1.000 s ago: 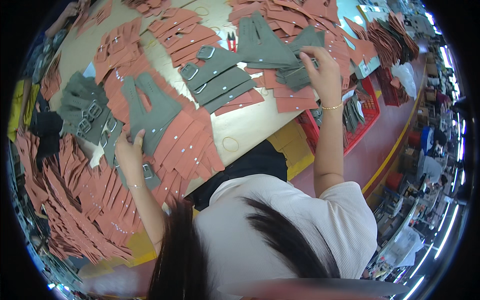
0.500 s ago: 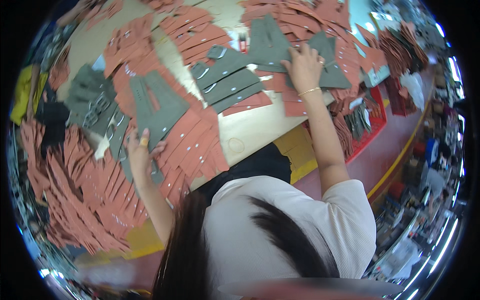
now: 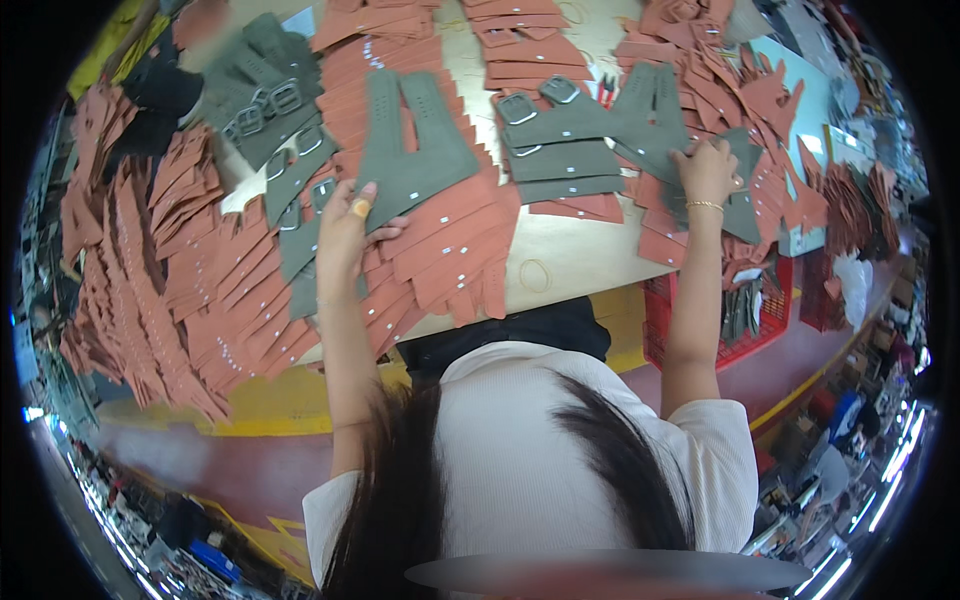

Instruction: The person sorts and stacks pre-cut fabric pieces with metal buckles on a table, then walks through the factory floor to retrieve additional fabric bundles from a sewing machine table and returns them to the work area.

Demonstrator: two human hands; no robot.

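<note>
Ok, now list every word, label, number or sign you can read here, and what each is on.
No text can be read.
White tags on the green pieces: too small to make out any print.
White tags on the orange pieces: also too small.
Background: too small and blurred to tell whether there is any text.

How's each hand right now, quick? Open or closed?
Left hand: partly open, touching a forked green piece.
Right hand: on other green pieces; grip hidden.
</note>
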